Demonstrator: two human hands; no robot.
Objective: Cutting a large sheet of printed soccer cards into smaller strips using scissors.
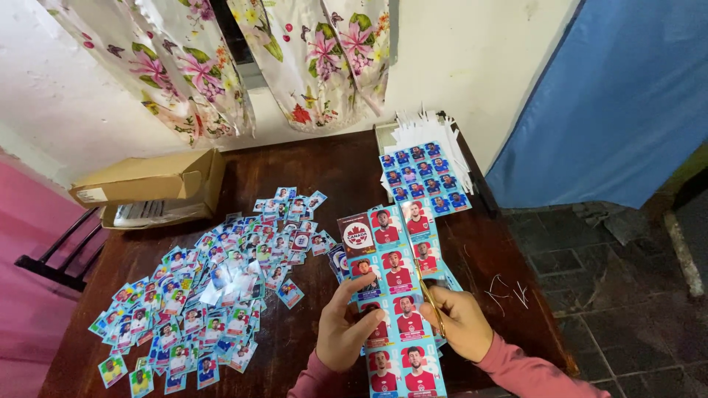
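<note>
On the brown bench (310, 158), the left hand (346, 324) holds the long sheet (394, 295) pointing away, right hand's (461, 320) fingers gripping scissors (431, 298) along it.

I see a dark wooden tabletop (310, 166) carrying a spread of cut stickers (214, 284), a cardboard box (151, 186), a blue sticker sheet (424, 175) on white paper strips (424, 129).

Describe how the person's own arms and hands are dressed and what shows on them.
Both hands are bare: the left hand and the right hand show no gloves, rings or watch that can be made out. Each forearm wears a long pink sleeve ending at the wrist, plain, with no visible pattern or marking.
</note>
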